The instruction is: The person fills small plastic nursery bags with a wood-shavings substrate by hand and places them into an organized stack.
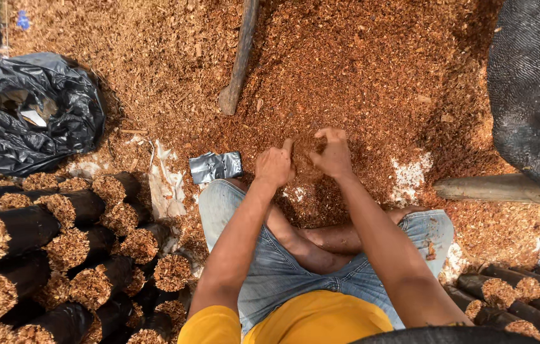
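I sit cross-legged in denim shorts on a floor covered with reddish-brown sawdust (359, 76). My left hand (274, 167) is held just above the sawdust in front of my knees, closed in a fist with the thumb up. Close to its right, my right hand (332, 153) has its fingers curled and pinched together. The two hands almost touch. I cannot make out anything held in either one. A small flat bundle of shiny grey-black plastic bags (216, 167) lies on the ground just left of my left hand.
Several black bags packed with sawdust (34, 242) are stacked on their sides at the left, and more (518, 296) at the lower right. A crumpled black plastic sack (34, 108) lies upper left. A wooden handle (239, 57), a pole (499, 189) and a large black mesh sack (531, 83) are nearby.
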